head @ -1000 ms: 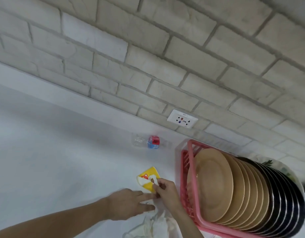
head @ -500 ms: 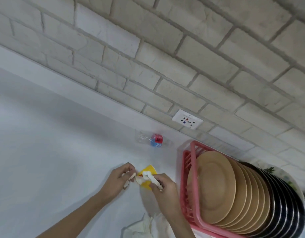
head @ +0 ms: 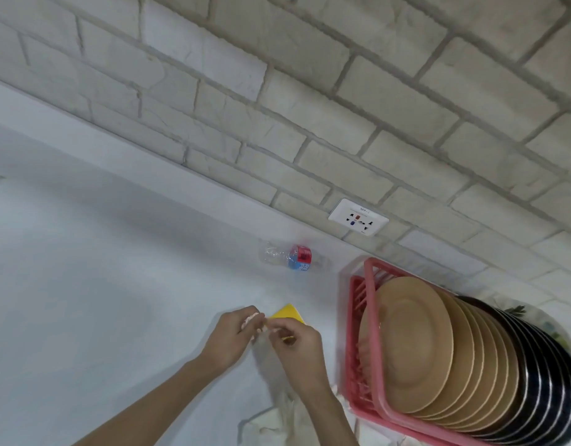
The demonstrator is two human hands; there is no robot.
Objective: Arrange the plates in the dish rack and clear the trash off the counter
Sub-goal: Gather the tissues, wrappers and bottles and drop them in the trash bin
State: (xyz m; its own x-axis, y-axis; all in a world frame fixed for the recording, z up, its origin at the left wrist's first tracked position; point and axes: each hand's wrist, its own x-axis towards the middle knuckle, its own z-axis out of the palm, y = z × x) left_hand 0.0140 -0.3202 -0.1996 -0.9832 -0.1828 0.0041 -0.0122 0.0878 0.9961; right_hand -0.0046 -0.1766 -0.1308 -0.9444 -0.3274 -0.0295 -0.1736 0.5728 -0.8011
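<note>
A pink dish rack (head: 371,410) on the right holds several tan plates (head: 406,346) upright, then several black plates (head: 548,381) behind them. On the white counter (head: 100,300) my left hand (head: 231,338) and my right hand (head: 297,346) meet just left of the rack. Both pinch a small white scrap of trash (head: 253,318) between their fingertips. A yellow wrapper (head: 287,313) lies partly hidden under my right hand. An empty clear plastic bottle (head: 290,257) with a red and blue label lies on its side near the wall.
A crumpled white plastic bag (head: 277,420) lies on the counter below my right wrist. A white wall socket (head: 358,217) sits in the pale brick wall above the rack. A patterned plate (head: 519,312) stands behind the black ones.
My left hand lifted off the counter and came up to meet my right hand at the yellow wrapper. Both hands now pinch the white scrap together. The view shifted slightly upward.
</note>
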